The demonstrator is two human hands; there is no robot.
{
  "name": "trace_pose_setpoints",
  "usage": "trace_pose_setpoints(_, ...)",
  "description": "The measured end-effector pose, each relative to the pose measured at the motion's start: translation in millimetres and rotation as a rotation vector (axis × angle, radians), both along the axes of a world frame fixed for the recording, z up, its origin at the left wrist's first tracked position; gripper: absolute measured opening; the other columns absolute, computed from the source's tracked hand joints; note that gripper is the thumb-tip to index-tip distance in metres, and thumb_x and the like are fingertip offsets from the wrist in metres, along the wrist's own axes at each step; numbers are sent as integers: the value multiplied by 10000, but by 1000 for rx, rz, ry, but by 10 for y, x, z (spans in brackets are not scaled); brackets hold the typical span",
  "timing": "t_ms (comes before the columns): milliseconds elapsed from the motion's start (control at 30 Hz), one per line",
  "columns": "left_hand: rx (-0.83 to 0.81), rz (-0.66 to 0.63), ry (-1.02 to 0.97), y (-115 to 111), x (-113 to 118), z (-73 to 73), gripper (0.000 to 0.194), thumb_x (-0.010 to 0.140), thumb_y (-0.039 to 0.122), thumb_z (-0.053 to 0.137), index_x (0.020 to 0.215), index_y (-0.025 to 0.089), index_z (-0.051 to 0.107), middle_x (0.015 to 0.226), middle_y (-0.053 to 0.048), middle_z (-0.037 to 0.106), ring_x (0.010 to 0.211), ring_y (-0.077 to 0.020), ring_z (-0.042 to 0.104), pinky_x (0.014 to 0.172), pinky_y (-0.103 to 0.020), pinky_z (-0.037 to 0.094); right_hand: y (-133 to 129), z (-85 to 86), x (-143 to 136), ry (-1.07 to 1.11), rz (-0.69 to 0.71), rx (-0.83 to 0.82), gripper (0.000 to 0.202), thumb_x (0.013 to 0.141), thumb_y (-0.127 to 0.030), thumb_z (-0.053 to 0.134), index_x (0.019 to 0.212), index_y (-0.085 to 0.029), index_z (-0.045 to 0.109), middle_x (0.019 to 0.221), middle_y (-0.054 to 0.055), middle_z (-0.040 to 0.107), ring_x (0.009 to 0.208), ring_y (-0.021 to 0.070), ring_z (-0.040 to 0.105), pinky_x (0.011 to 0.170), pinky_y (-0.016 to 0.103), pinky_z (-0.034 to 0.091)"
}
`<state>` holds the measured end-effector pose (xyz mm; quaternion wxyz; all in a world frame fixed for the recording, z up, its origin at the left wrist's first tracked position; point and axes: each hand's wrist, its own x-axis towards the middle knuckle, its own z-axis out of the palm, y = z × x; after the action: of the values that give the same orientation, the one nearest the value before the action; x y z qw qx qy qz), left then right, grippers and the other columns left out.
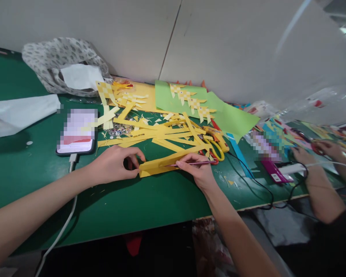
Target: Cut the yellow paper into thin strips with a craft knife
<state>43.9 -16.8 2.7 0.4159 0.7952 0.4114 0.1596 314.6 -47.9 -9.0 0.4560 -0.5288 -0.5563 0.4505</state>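
Note:
A folded yellow paper strip point(158, 166) lies across the green table in front of me. My left hand point(119, 163) pinches its left end between thumb and fingertips. Held like a pen in my right hand point(196, 167) is a slim pinkish stick-like tool point(203, 162); whether it is a pen or tweezers I cannot tell. The tool's tip lies along the middle of the strip, and my right fingers are against the strip's right part. Behind both hands spreads a pile of loose yellow paper strips point(161, 134), with red- and yellow-handled scissors point(217, 150) at its right.
A phone point(77, 130) on a white cable lies left. Behind are a patterned cloth bag point(66, 54), green paper point(227, 111) and woven paper fish point(190, 100). A glue gun point(219, 138), blue strip point(240, 156) and purple power strip point(273, 171) are right, beside another person's hands point(305, 159).

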Motion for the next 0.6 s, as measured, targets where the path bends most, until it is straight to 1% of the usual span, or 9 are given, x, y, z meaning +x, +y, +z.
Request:
trace_pose_setpoints(100,19,6,-2,-4,2,-5,256,687,214,614,943,231,618,730,77,727,637,-103,656,598,-183,490,-26,11,-108,-3,10,-1,182,635,-334,808,605,-198,690,576,-2,658,520,126,543,516,264,422)
trace_pose_setpoints(200,66,10,12,-3,-4,-33,242,701,236,611,943,223,611,726,67,727,625,-105,652,601,-193,487,-50,43,-279,-45,56,-24,177,647,-330,798,613,-194,690,561,-5,646,495,114,509,482,251,382)
trace_pose_setpoints(333,104,-12,10,6,-21,-71,254,711,243,609,964,219,603,734,55,727,627,-112,653,614,-207,487,-57,91,-451,-61,109,-49,188,645,-339,790,606,-192,679,560,-3,640,487,108,493,478,246,367)
trace_pose_setpoints(467,114,-21,9,9,-24,-71,253,714,241,608,966,225,598,731,50,724,636,-119,658,620,-211,487,-43,97,-469,-75,112,-63,200,650,-354,785,606,-193,676,560,-2,636,484,110,492,474,250,366)
trace_pose_setpoints(600,106,-17,11,4,-12,-48,228,708,224,604,936,221,597,719,53,720,636,-119,657,621,-209,485,-23,73,-376,-78,93,-47,194,649,-347,790,610,-192,680,572,1,647,501,117,506,488,257,380)
